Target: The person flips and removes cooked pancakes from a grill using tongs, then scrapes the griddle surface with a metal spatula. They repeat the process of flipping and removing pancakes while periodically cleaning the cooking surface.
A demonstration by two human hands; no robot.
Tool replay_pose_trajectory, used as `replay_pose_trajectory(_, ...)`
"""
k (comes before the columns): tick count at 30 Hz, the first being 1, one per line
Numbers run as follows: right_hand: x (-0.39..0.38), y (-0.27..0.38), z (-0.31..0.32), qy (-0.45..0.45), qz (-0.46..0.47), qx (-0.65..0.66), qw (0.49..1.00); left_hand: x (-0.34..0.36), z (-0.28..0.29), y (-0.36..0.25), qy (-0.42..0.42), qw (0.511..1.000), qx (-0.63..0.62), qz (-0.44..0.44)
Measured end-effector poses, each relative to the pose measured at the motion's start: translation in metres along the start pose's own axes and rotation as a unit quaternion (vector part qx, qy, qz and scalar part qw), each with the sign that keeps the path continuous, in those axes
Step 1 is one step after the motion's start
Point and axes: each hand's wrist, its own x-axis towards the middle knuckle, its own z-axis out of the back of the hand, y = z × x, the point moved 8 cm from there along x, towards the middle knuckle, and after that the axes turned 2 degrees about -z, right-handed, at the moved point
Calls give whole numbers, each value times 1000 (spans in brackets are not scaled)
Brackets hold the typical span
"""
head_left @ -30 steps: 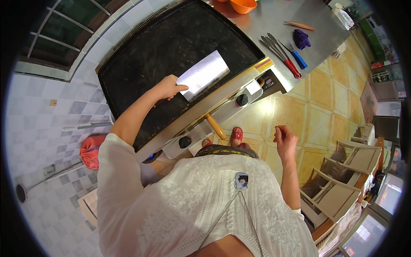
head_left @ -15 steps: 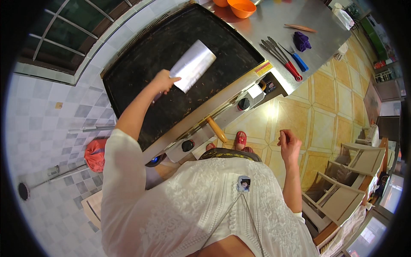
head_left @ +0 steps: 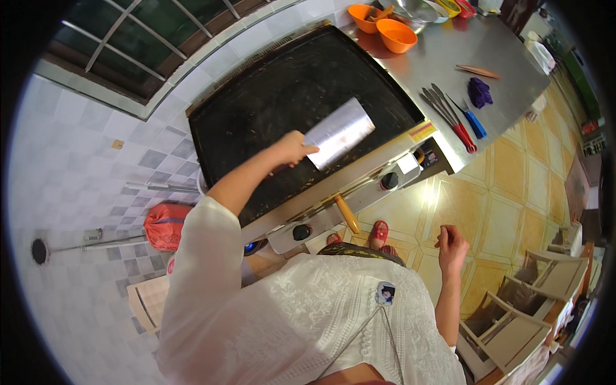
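Observation:
My left hand grips a wide, shiny metal scraper over the front-middle of the black flat griddle. Its blade reaches toward the griddle's right side; the handle is mostly hidden by my fingers. My right hand hangs beside my body, off the griddle, fingers loosely curled with nothing visible in them. Below the griddle's front edge are black knobs and a wooden handle.
A steel counter holds orange bowls, metal bowls, red-handled tongs, a blue-handled tool, a purple cloth and a wooden implement. Stacked chairs stand right, a red bundle left, a barred window above.
The scraper went toward the back-left of the griddle, then came back forward and rightward with my left hand. The view has shifted, showing more bowls at the back.

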Motion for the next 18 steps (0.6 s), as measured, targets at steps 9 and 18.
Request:
replay_pose_trajectory(9,4,6,0,26,-4,0,1000,45,32,0,-76,995,-61,22)
replay_pose_trajectory(18,10,11,8,17,-12,1,1000,73,11,-33,-52,998,-27,1)
